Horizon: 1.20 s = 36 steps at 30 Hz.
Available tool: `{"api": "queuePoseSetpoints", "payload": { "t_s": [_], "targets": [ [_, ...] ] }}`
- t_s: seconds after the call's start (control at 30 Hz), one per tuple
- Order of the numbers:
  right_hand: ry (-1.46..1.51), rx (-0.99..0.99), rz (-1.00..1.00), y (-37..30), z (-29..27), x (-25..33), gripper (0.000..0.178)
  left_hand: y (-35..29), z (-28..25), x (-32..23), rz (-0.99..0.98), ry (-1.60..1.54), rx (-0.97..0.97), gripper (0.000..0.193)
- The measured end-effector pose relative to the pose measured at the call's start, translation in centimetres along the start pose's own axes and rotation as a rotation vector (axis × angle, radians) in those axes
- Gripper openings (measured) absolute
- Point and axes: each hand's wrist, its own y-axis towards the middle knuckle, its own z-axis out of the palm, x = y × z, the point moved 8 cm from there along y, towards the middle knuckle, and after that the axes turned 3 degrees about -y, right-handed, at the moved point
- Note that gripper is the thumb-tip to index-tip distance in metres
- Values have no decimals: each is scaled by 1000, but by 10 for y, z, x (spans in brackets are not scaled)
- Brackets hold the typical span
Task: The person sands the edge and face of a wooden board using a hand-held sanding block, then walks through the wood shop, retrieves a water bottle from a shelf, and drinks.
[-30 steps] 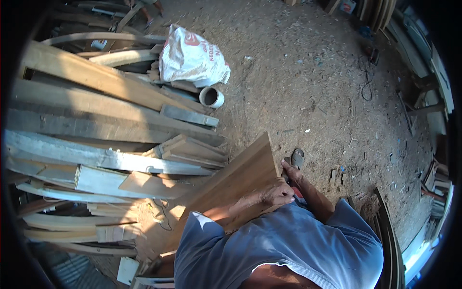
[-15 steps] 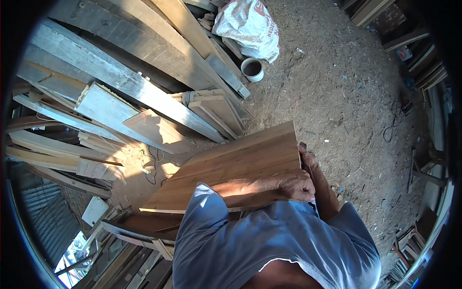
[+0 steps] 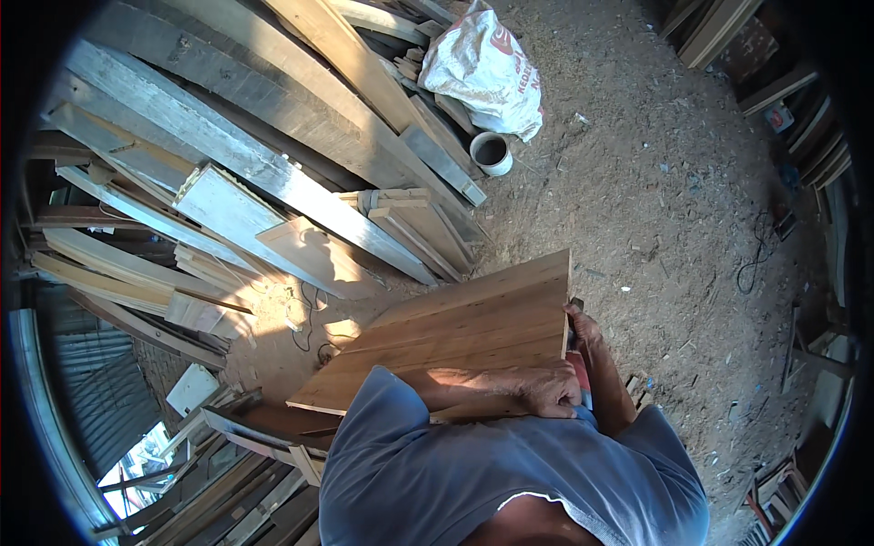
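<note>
- Tipping could be caused by lopsided pressure on the wooden panel [image 3: 473, 323], near centre.
- Left hand [image 3: 553, 391] and right hand [image 3: 586, 328] could be scraped by its right edge; grips can't be told tbh.

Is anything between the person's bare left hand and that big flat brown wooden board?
Nothing I can see. The bare left hand, curled, seems to rest on the flat brown wooden board, near its right end, though the hand's underside is hidden.

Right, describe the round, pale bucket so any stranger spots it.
Find the long wooden planks, upper left. At their right edge lies a white sack with red print. Just below, the round, pale bucket stands out by its dark circular mouth.
</note>
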Motion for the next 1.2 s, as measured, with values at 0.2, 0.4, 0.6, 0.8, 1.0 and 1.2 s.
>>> {"api": "queuePoseSetpoints", "payload": {
  "t_s": [0.2, 0.4, 0.6, 0.8, 1.0, 1.2],
  "targets": [
    [-62, -90, -97, 0, -90, 14, 50, 56, 8, -22, -23, 58, 75, 36],
    [-267, -133, -160, 5, -118, 34, 41, 77, 6, -17, -36, -184, 230, 42],
    [-623, -304, -220, 7, -124, 53, 47, 49, -20, -8, 38, -335, 240, 46],
    [-341, -64, -658, -77, -18, 109, 35, -26, -65, -45, 158, -448, 151, 50],
    [-427, 462, -607, -118, 180, 126, 55, -137, -90, -141, 339, -213, 68, 42],
    [-303, 637, -481, -132, 292, 104, 71, -268, -119, -209, 323, 402, -141, 21]
  ]
}}
